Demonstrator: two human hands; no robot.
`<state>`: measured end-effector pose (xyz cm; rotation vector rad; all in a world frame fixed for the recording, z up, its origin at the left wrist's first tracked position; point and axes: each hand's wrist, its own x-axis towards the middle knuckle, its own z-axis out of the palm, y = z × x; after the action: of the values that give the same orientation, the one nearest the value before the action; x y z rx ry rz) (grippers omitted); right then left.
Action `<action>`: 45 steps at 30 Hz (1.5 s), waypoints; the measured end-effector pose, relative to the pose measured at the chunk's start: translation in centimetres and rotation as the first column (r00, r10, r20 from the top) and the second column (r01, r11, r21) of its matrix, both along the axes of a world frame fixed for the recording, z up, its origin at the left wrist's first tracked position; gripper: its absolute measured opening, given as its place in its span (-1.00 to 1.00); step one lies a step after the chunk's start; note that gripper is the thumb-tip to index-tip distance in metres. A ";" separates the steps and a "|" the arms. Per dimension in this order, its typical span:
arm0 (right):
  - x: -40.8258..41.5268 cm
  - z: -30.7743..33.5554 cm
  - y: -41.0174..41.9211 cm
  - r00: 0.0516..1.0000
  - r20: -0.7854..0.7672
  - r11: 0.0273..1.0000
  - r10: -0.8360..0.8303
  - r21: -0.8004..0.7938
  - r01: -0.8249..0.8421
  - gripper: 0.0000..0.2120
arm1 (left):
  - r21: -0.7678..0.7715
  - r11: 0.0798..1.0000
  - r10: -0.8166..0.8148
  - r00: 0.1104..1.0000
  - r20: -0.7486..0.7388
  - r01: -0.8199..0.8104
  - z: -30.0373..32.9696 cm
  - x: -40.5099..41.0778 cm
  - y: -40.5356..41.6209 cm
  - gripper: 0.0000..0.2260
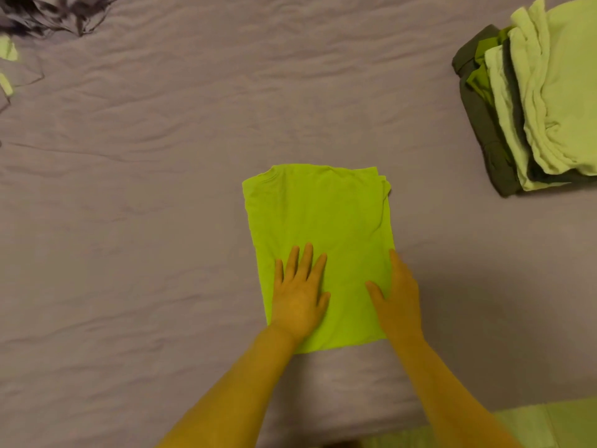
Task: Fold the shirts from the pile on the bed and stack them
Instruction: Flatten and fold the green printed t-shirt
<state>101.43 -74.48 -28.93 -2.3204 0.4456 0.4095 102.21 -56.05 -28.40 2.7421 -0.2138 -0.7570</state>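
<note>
A bright green shirt (318, 221), folded into a tall rectangle, lies flat on the bed in the middle of the view. My left hand (298, 294) lies palm down on its lower left part with straight fingers. My right hand (399, 297) rests along the shirt's lower right edge, fingers straight and pointing away from me. A stack of folded shirts (536, 101) in pale green, bright green and dark olive sits at the far right. The unfolded pile (48, 14), dark and crumpled, shows at the top left corner.
The mauve bed sheet (145, 205) is wrinkled all around. Pale green cloth scraps (7, 50) lie at the left edge. A pale green fabric strip (549, 425) runs along the bottom right corner.
</note>
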 end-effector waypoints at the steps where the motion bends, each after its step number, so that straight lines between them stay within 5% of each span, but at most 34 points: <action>1: -1.2 0.2 0.4 0.994 -0.034 0.993 -0.104 0.047 0.106 -0.34 | 0.004 0.998 0.068 0.998 -0.008 -0.068 0.4 -1.4 0.3 -0.36; 3: -3.5 0.5 0.7 0.965 -0.103 0.964 -0.242 0.091 0.251 -0.35 | 0.006 0.957 0.291 0.957 -0.014 -0.291 1.2 -3.8 0.9 -0.35; 6: -5.2 0.9 0.4 0.890 -0.201 0.881 -0.409 0.166 0.442 -0.51 | -0.137 0.766 0.623 0.778 -0.083 -0.628 2.4 -6.0 1.3 -0.30; 10: -5.7 1.8 0.1 0.844 -0.209 0.797 -0.494 0.279 0.536 -0.73 | -0.291 0.541 0.742 0.611 -0.275 -0.789 3.0 -6.8 2.0 -0.35; 16: -5.8 4.1 0.4 0.658 -0.268 0.518 -0.704 0.440 0.733 -0.70 | -0.390 0.461 0.746 0.586 -0.316 -0.797 5.2 -8.1 3.5 -0.47; 20: -4.8 6.7 0.5 0.658 -0.232 0.463 -0.716 0.548 0.697 -0.67 | -0.553 0.113 0.742 0.441 -0.506 -0.825 8.4 -7.3 4.8 -0.70; 23: -2.5 8.8 0.5 0.719 -0.258 0.402 -0.646 0.685 0.607 -0.76 | -0.527 -0.161 0.691 0.286 -0.664 -0.834 10.4 -4.4 5.4 -0.91; 27: 2.6 10.7 0.4 0.759 -0.371 0.279 -0.535 0.771 0.573 -0.82 | -0.421 -0.471 0.476 0.178 -0.861 -0.775 11.4 1.0 6.5 -0.87; 30: 7.2 11.2 0.4 0.691 -0.514 0.093 -0.508 0.765 0.637 -0.81 | -0.319 -0.588 0.329 0.140 -0.934 -0.743 11.0 5.3 7.1 -0.84; 34: 12.1 10.1 0.8 0.612 -0.626 -0.093 -0.483 0.732 0.675 -0.64 | -0.267 -0.617 0.251 0.136 -0.958 -0.740 9.3 10.2 7.0 -0.80; 38: 15.2 7.9 1.0 0.630 -0.627 -0.007 -0.458 0.711 0.703 -0.83 | -0.316 -0.484 0.387 0.125 -0.914 -0.816 7.4 13.4 6.6 -0.80; 40: 16.0 6.5 1.3 0.714 -0.540 0.228 -0.447 0.703 0.674 -0.91 | -0.361 -0.376 0.492 0.147 -0.858 -0.853 6.4 14.1 6.4 -0.84; 42: 16.0 5.0 1.5 0.853 -0.346 0.587 -0.392 0.619 0.521 -0.76 | -0.439 -0.264 0.604 0.207 -0.770 -0.859 5.2 14.3 6.2 -0.77; 44: 15.6 4.0 1.6 0.978 -0.051 0.911 -0.205 0.355 0.209 -0.52 | -0.527 0.000 0.754 0.345 -0.558 -0.850 3.9 13.7 6.4 -0.54; 45: 15.5 3.5 1.5 0.998 0.059 0.986 -0.038 0.163 0.028 -0.46 | -0.521 0.201 0.804 0.443 -0.396 -0.830 3.3 13.3 6.6 -0.46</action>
<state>116.91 -72.99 -25.45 -2.1589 0.4042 0.3439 115.52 -49.43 -25.12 1.6829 0.8291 -0.2777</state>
